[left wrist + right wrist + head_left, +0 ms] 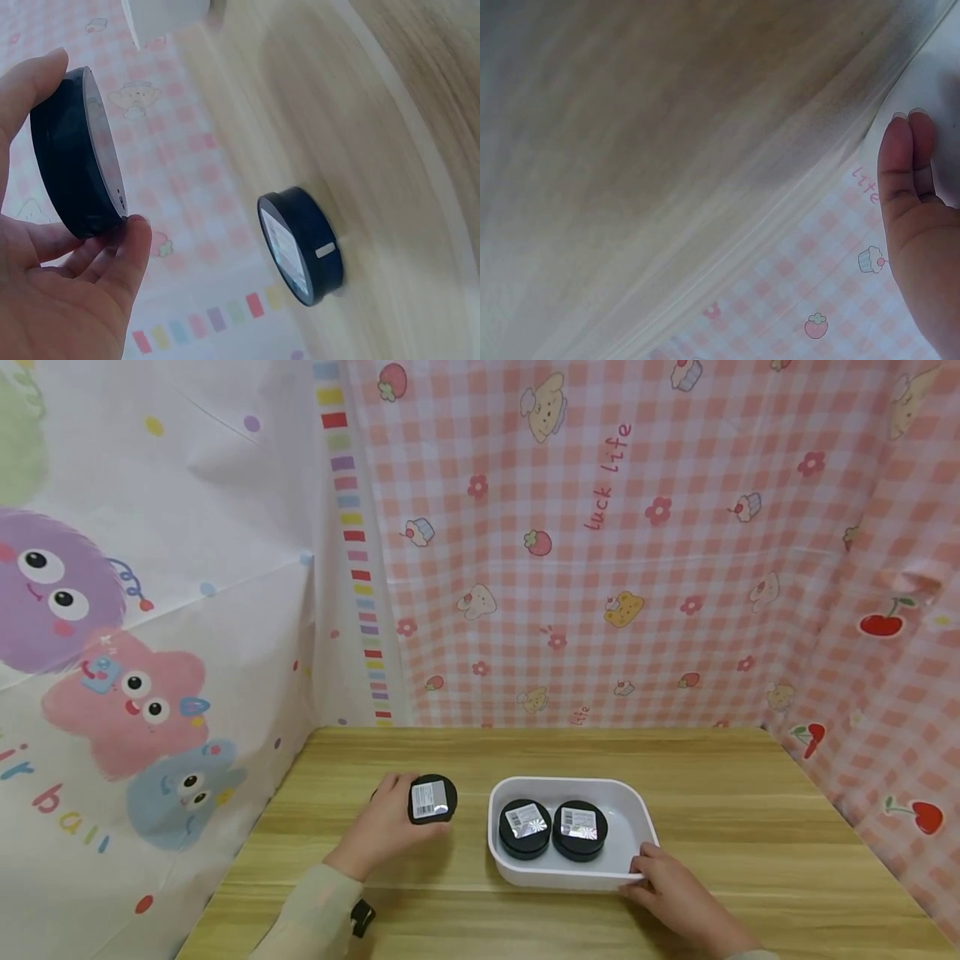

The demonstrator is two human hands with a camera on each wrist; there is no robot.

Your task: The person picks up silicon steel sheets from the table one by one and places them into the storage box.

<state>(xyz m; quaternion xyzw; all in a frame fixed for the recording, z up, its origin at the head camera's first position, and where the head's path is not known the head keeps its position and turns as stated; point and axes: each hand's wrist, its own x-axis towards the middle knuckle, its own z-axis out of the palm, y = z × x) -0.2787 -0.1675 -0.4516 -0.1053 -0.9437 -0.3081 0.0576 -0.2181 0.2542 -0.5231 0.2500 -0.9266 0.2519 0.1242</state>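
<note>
My left hand [384, 831] holds a flat round black container [432, 799] with a silver-white barcode label on top, raised over the table left of a white plastic bin [570, 880]. In the left wrist view, thumb and fingers span the rim of this container [69, 161]. Another black container [300, 244] rests on the table past it, mostly hidden behind the hand in the head view. Inside the bin, two matching containers [525, 829] sit side by side, labels up. My right hand [671, 893] grips the bin's near right corner, fingers over the rim.
The wood-grain table [750, 827] carries everything. A pink checked cloth [570, 568] hangs along its back and right, and a white cartoon-print cloth [247, 568] along its left. A small black object [362, 917] shows beside the left sleeve.
</note>
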